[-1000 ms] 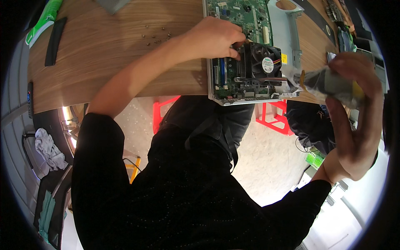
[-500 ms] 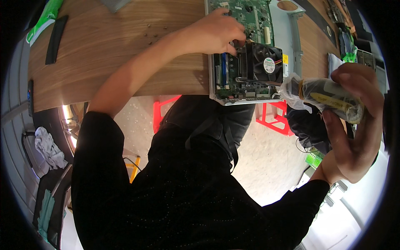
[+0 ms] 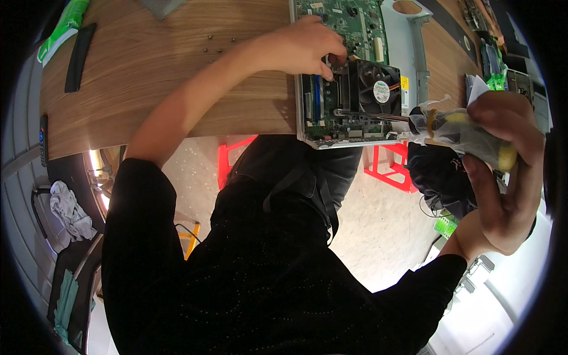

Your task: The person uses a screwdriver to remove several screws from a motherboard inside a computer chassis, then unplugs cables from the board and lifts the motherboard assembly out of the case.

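Note:
My left hand (image 3: 310,47) rests over the green motherboard (image 3: 361,35) in an open metal case (image 3: 402,47). Its fingers are curled beside the black cooling fan (image 3: 374,83), round something too hidden to name. Near it are blue memory slots (image 3: 317,97). My right hand (image 3: 503,171) grips a tool handle (image 3: 473,139) wrapped in clear plastic, with a yellow part and a band round it. The tool's long metal shaft (image 3: 381,116) lies almost level below the fan, its tip at the board beside the fan's lower left corner.
Several small screws (image 3: 216,50) lie on the wooden table (image 3: 148,77). At its left are a black strip (image 3: 80,56), a green-and-white packet (image 3: 62,32) and a remote (image 3: 44,139). Below stand red stools (image 3: 384,168) and a dark bundle of fabric (image 3: 435,180).
My left hand has shifted slightly up along the board. My right hand and the wrapped tool have moved a little lower, and the handle has turned slightly.

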`<state>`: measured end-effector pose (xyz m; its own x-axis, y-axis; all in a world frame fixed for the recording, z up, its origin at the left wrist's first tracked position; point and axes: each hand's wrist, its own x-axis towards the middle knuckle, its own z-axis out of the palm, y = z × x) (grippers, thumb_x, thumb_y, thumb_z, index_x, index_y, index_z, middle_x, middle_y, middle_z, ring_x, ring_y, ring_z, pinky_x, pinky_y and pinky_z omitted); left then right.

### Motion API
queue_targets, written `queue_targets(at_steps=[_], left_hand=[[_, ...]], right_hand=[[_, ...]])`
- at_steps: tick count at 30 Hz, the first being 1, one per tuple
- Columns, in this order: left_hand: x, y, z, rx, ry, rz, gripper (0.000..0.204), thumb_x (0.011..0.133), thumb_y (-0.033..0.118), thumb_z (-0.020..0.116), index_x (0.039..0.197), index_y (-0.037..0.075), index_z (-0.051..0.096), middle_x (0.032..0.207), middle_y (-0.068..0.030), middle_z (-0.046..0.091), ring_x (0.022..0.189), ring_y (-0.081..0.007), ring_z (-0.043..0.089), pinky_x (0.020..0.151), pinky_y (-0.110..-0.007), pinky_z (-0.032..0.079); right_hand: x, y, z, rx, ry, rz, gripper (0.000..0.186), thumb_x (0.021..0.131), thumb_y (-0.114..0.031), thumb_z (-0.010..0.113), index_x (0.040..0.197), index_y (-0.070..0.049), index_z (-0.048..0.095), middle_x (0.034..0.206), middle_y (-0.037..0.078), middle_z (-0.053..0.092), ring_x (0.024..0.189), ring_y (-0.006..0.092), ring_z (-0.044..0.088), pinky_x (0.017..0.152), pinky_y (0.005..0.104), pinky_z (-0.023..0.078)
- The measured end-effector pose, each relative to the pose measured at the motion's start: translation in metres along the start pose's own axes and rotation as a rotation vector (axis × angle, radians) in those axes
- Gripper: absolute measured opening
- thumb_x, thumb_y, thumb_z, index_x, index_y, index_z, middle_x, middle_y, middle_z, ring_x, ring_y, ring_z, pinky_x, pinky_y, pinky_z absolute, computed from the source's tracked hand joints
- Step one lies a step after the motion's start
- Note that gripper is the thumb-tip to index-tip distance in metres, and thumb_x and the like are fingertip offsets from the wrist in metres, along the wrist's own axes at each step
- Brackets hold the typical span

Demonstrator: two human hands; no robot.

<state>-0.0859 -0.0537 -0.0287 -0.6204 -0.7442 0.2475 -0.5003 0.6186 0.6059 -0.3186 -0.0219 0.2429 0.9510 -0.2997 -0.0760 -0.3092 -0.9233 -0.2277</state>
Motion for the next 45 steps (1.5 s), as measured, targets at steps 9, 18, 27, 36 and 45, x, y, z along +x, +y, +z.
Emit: queue_targets(at_steps=[9,18,27,36,45], left_hand=[[-0.001,0.012,-0.023,-0.363,-0.071,0.166,0.015,0.087,0.015,0.074,0.096,0.003,0.076,0.09,-0.0092,0.071,0.088,-0.0282,0.069,0.079,-0.04,0.053],[-0.003,0.035,0.015,0.077,-0.16,0.171,0.02,0.083,0.024,0.076,0.098,0.012,0.08,0.093,-0.0049,0.074,0.092,-0.0275,0.07,0.075,-0.042,0.054],[-0.004,0.032,0.024,-0.043,-0.149,0.163,0.018,0.081,0.025,0.078,0.094,0.012,0.081,0.088,-0.0067,0.076,0.086,-0.0282,0.072,0.071,-0.042,0.055],[-0.004,0.028,0.025,-0.088,-0.108,0.198,0.02,0.082,0.026,0.079,0.093,0.01,0.08,0.087,-0.0078,0.075,0.085,-0.0289,0.072,0.07,-0.041,0.054],[-0.004,0.034,0.024,-0.059,-0.108,0.177,0.021,0.082,0.027,0.079,0.094,0.01,0.08,0.086,-0.0087,0.075,0.085,-0.0299,0.071,0.07,-0.042,0.053]], right_hand=[[-0.01,-0.006,0.017,-0.2,0.129,0.129,0.041,0.092,0.003,0.061,0.132,-0.006,0.055,0.125,0.02,0.063,0.117,0.0365,0.064,0.095,0.0417,0.051],[-0.004,-0.011,0.016,-0.141,0.159,0.138,0.036,0.095,0.001,0.06,0.131,-0.003,0.056,0.128,0.021,0.063,0.104,0.0275,0.068,0.086,0.0357,0.053],[-0.021,-0.011,0.022,-0.453,0.203,0.383,0.052,0.103,-0.047,0.056,0.126,-0.001,0.064,0.107,0.019,0.071,0.089,0.0232,0.071,0.077,0.0311,0.054],[-0.008,-0.009,0.005,0.024,0.123,-0.021,0.032,0.105,-0.028,0.05,0.125,-0.008,0.064,0.124,0.02,0.066,0.105,0.0285,0.071,0.089,0.038,0.056],[-0.03,-0.032,0.034,-0.568,0.215,0.551,0.032,0.106,-0.024,0.05,0.13,-0.008,0.065,0.119,0.02,0.071,0.105,0.0317,0.074,0.089,0.0419,0.06]])
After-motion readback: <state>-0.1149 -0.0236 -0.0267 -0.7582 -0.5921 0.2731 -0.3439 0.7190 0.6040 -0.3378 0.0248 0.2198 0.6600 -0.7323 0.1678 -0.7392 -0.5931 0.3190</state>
